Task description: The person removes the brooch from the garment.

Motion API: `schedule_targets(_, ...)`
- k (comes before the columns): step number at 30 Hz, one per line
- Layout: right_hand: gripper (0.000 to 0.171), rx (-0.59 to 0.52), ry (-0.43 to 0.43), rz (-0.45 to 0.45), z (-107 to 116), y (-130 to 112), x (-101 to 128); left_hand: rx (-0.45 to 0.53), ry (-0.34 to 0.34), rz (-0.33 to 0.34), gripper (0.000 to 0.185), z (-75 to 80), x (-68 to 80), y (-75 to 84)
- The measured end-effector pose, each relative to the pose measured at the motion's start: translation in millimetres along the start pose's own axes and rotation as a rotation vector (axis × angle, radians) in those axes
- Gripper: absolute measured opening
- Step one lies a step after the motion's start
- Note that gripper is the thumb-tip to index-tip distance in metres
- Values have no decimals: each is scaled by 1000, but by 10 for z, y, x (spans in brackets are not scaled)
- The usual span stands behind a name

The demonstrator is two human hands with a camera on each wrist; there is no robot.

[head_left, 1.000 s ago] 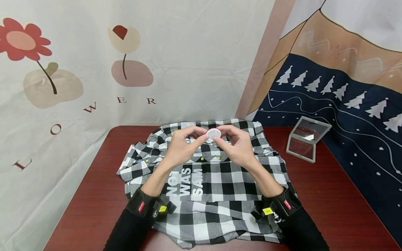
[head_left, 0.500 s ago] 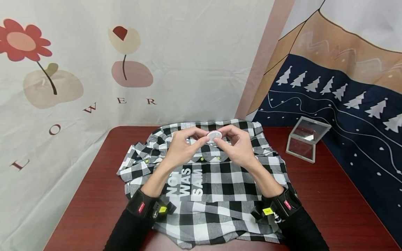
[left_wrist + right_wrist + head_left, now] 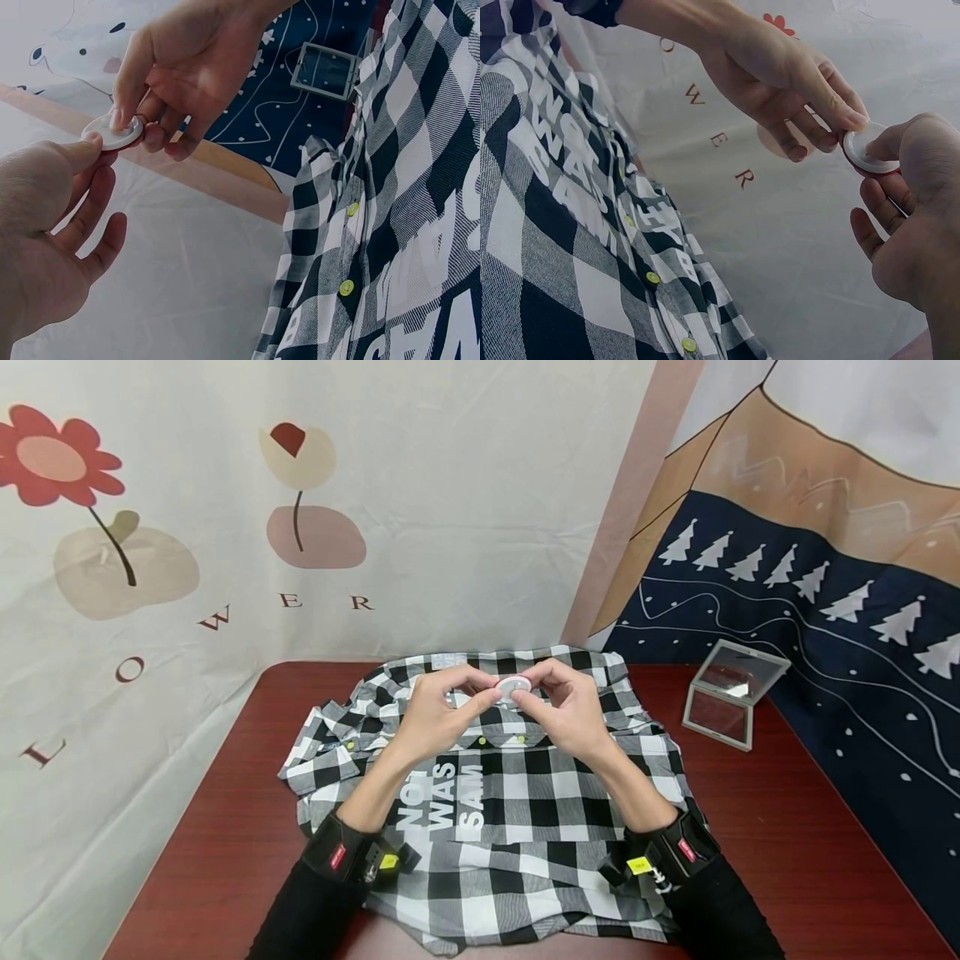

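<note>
Now | both hands [image 3: 501,706] pinch white round disc [image 3: 513,685] | red underside

The small white disc [image 3: 513,686] has tipped flatter between both hands — its face showed rounder a second ago — and sits slightly lower.

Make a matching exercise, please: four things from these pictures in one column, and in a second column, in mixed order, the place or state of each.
Things:
1. white round disc
2. checked shirt
3. clear hinged case
4. shirt buttons

Places or states:
a. standing open on the table at the right
b. yellow-green, in a row
c. pinched between the left hand and the right hand
d. spread flat on the table

Pairs: 1-c, 2-d, 3-a, 4-b
</note>
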State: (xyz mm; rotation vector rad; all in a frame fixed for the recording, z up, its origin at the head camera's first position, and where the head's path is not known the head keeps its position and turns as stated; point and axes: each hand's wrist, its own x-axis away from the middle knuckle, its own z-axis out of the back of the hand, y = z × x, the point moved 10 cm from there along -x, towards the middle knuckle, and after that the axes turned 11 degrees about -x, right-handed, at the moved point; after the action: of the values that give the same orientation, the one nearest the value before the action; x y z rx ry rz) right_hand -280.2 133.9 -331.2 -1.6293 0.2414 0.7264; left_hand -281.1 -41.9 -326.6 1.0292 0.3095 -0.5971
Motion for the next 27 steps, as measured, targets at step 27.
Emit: schedule_targets(27, 20, 5, 3, -7, 10, 53, 2, -2, 30, -8, 12, 21, -6, -34)
